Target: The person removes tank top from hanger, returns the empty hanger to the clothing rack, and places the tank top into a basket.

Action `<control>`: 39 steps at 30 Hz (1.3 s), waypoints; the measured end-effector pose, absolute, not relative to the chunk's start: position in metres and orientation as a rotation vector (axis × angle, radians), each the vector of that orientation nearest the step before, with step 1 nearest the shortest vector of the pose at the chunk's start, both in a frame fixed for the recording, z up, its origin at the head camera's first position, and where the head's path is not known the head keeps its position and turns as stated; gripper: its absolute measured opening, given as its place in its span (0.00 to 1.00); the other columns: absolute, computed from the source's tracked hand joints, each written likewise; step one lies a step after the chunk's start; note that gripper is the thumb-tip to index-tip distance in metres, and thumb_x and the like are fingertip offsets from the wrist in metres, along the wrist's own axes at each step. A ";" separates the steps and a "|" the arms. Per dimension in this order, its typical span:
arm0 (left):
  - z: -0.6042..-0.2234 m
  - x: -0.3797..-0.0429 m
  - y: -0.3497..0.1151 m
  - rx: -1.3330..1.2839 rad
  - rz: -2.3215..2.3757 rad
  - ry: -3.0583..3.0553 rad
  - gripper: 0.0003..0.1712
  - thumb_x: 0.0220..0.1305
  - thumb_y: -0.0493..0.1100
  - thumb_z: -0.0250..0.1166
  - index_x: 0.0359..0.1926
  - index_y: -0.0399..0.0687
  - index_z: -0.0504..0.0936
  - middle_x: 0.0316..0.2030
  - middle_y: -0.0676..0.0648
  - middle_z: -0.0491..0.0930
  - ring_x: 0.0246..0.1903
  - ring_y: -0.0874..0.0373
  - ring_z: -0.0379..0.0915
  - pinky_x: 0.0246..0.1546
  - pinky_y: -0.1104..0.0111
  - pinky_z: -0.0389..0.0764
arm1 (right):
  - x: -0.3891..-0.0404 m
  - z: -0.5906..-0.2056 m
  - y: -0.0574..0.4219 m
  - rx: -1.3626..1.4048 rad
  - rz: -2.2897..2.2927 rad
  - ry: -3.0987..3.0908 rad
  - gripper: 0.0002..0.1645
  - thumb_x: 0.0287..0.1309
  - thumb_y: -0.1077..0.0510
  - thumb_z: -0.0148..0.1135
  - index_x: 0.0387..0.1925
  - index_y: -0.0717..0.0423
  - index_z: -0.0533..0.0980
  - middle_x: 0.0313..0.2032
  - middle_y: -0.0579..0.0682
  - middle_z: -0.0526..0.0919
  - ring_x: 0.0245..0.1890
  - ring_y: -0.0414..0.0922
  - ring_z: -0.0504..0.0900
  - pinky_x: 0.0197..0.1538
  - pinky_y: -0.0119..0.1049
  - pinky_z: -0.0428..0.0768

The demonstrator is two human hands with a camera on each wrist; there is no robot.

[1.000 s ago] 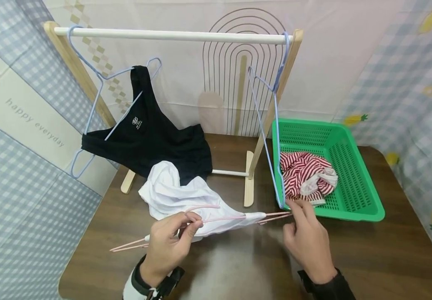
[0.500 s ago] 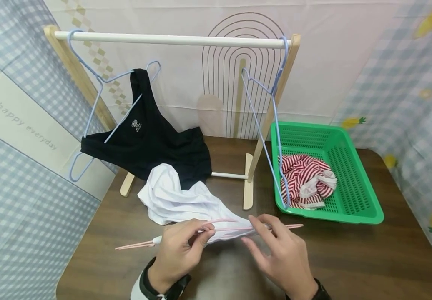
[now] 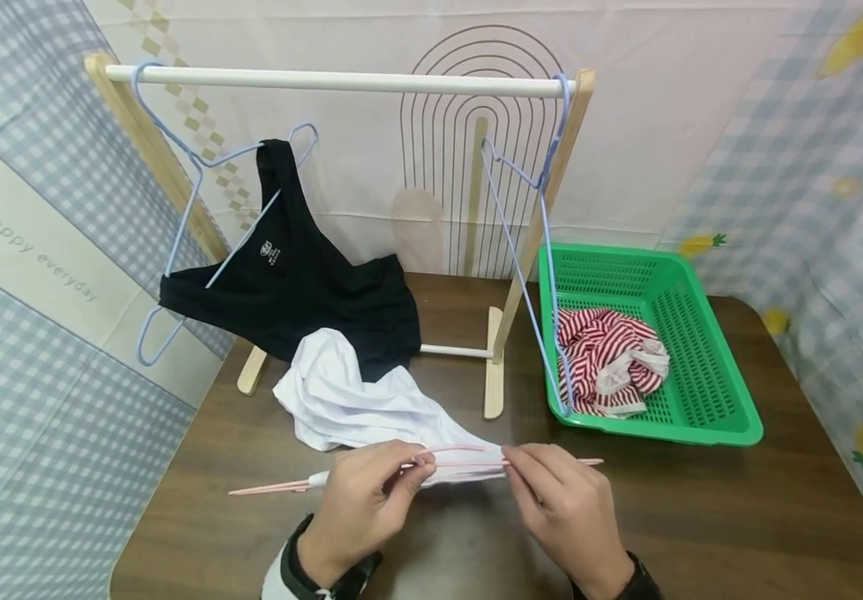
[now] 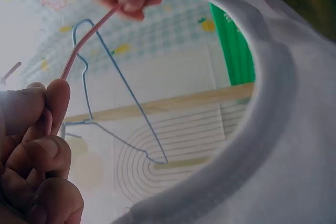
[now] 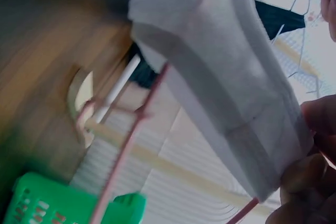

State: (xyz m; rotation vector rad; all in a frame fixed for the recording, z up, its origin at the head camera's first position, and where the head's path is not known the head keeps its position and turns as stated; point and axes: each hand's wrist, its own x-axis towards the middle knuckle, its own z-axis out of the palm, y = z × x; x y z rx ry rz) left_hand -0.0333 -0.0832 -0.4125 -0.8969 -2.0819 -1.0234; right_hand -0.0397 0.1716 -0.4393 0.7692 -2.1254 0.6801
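A white tank top [image 3: 356, 408], bunched toward the back, is threaded on a pink wire hanger [image 3: 270, 487] whose ends stick out at both sides. My left hand [image 3: 371, 504] pinches the hanger's middle near its hook, thumb against fingertips. With thumb and fingers, my right hand [image 3: 570, 508] pinches the garment's shoulder strap on the hanger's right arm. Seen by the left wrist camera, the pink wire [image 4: 86, 43] runs between both hands beside the curved white neckline [image 4: 278, 77]. The right wrist view has the strap [image 5: 252, 150] between my fingertips and the pink hanger end [image 5: 123, 153] poking out.
Behind stands a drying rack with a white bar [image 3: 341, 80]. A black tank top [image 3: 311, 275] hangs there on a blue hanger; another blue hanger [image 3: 544, 192] hangs at the right post. A green basket [image 3: 724, 367] holds a red-and-white striped garment [image 3: 604, 354].
My right hand has come left from beside the basket, off the hanger's right tip, and now pinches the strap nearer my left hand. The left hand has shifted slightly right, still holding the hanger.
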 end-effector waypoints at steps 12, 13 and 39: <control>-0.405 -0.037 -0.097 -0.888 -1.135 -2.025 0.09 0.74 0.43 0.65 0.38 0.43 0.86 0.29 0.51 0.86 0.23 0.69 0.70 0.25 0.84 0.71 | -0.048 -0.455 0.203 0.595 0.708 -2.181 0.24 0.76 0.49 0.53 0.41 0.63 0.87 0.37 0.53 0.88 0.36 0.48 0.86 0.43 0.34 0.79; -0.405 -0.037 -0.098 -0.886 -1.144 -2.023 0.08 0.74 0.43 0.65 0.38 0.43 0.86 0.29 0.51 0.86 0.23 0.69 0.70 0.25 0.84 0.71 | -0.048 -0.456 0.205 0.589 0.723 -2.186 0.24 0.76 0.49 0.53 0.42 0.64 0.87 0.37 0.54 0.88 0.37 0.48 0.86 0.44 0.32 0.79; -0.413 -0.035 -0.116 -0.878 -1.175 -1.928 0.12 0.75 0.42 0.63 0.35 0.40 0.85 0.26 0.49 0.84 0.24 0.68 0.70 0.25 0.82 0.72 | -0.041 -0.460 0.220 0.283 0.850 -2.316 0.14 0.51 0.75 0.64 0.39 0.64 0.87 0.35 0.55 0.88 0.29 0.39 0.76 0.34 0.16 0.70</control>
